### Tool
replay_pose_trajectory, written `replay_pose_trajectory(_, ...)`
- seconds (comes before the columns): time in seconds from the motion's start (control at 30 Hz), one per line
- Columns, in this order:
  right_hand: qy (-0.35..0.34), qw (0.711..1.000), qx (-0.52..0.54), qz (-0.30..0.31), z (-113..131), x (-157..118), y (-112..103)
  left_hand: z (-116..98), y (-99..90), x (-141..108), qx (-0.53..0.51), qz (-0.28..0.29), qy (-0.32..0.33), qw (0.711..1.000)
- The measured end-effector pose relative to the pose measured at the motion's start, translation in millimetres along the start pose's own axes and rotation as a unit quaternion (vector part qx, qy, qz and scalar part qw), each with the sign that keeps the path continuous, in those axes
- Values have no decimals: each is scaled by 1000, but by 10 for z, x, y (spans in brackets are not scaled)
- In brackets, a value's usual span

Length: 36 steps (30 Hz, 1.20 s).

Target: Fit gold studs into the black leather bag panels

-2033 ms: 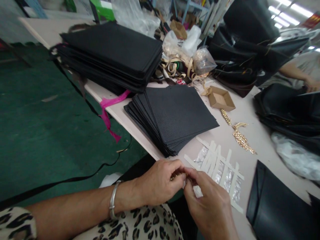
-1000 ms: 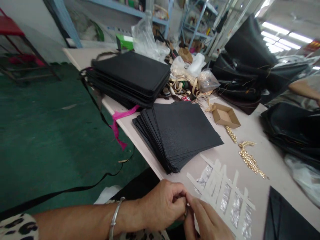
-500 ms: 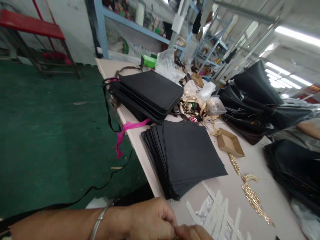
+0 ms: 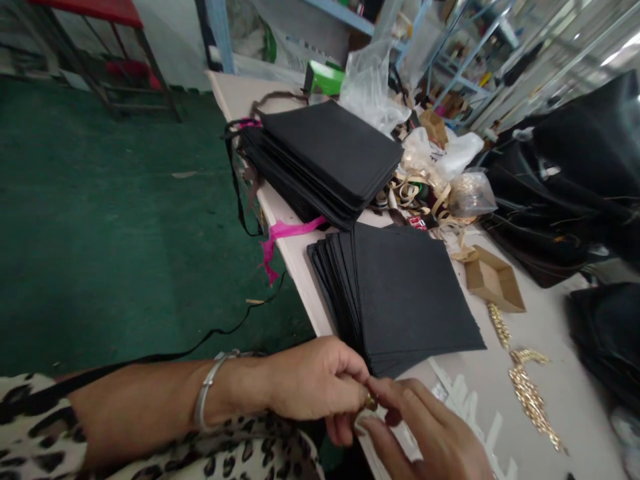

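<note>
My left hand (image 4: 320,380), with a silver bangle (image 4: 210,390) on its wrist, reaches in from the left with its fingers curled closed. My right hand (image 4: 430,427) meets it at the bottom centre, thumb and forefinger bent together. A small gold-coloured metal piece (image 4: 371,402) shows between the fingertips of both hands; its exact kind is mostly hidden. Just beyond the hands lies a fanned stack of black rectangular panels (image 4: 415,293). Pale strips (image 4: 463,403) lie on the table beside my right hand.
Another black stack (image 4: 335,153) sits farther back on the table (image 4: 555,347), near a pink ribbon (image 4: 295,229). To the right are a small cardboard box (image 4: 495,279), gold chains (image 4: 531,393) and black bags (image 4: 560,180). Plastic bags and scraps clutter the back. A red stool (image 4: 90,9) stands at far left.
The view has tilted down and shifted left, so the table things appear higher and farther right. Both hands have come more fully into view, and the gold piece between them shows more clearly.
</note>
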State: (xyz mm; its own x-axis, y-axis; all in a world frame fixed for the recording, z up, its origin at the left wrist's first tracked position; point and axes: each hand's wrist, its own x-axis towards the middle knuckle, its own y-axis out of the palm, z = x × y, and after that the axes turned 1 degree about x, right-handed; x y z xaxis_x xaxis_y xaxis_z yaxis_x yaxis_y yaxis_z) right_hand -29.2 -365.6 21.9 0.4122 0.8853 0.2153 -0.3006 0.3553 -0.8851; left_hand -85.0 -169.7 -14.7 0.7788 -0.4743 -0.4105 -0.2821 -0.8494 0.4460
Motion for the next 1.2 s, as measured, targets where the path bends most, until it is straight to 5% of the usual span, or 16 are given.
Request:
replay_pose_trajectory(0.17, 15, 1000, 0, 17, -26, 124, 26, -72, -120, -16, 16, -21, -3, 1000)
replay_pose_trajectory(0.53, 39, 998, 26, 38, 2, 323, 31, -59, -243, 104, -88, 85, -33, 992)
replay_pose_trajectory(0.7, 55, 994, 53, 81, -39, 424, -14, -89, -280, 83, -86, 88, -55, 991)
replay_pose_trajectory(0.8, 47, 994, 48, 81, -45, 493, -40, -128, -301, 33, -52, 39, -36, 997)
replay_pose_trajectory(0.97, 39, 999, -21, 4, -12, 531, 4, -174, -311, -55, 114, -112, 94, 983)
replay_pose_trajectory(1.2, 5, 992, -119, -39, -4, 420, 131, -77, -227, -25, 158, -181, 154, 958)
